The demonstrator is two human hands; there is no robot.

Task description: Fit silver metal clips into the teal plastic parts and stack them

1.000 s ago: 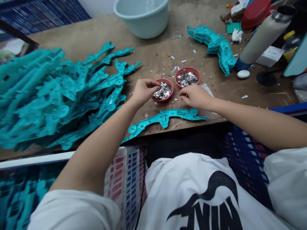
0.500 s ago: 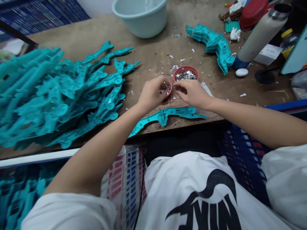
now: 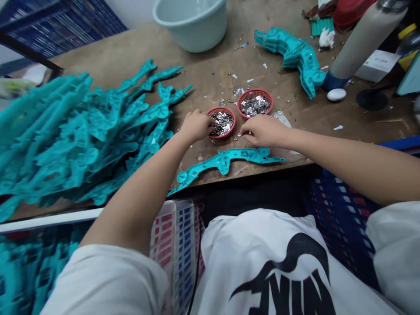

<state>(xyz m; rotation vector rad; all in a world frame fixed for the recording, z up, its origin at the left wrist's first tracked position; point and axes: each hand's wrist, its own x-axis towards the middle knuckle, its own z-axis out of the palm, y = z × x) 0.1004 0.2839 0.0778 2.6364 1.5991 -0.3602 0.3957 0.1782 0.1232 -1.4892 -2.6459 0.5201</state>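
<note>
Two small red mesh baskets full of silver metal flakes stand side by side on the wooden table: the left basket [image 3: 221,123] and the right basket [image 3: 255,103]. My left hand [image 3: 196,126] rests at the left basket's rim, fingertips bunched over the flakes. My right hand [image 3: 264,130] lies curled on the table just below the right basket, by small metal bits. Whether either hand holds a tiny piece is hidden. A single teal plastic runner frame [image 3: 226,159] lies close below both hands.
A large heap of teal plastic frames [image 3: 65,135] fills the table's left side, and a smaller stack [image 3: 293,54] lies at the back right. A pale green basin [image 3: 192,26] and a white bottle [image 3: 364,43] stand behind. Silver scraps litter the tabletop. Plastic crates [image 3: 341,223] sit below the front edge.
My hands have moved apart from their position together over the left basket. The left basket is now fully visible, and my left hand sits at its left rim.
</note>
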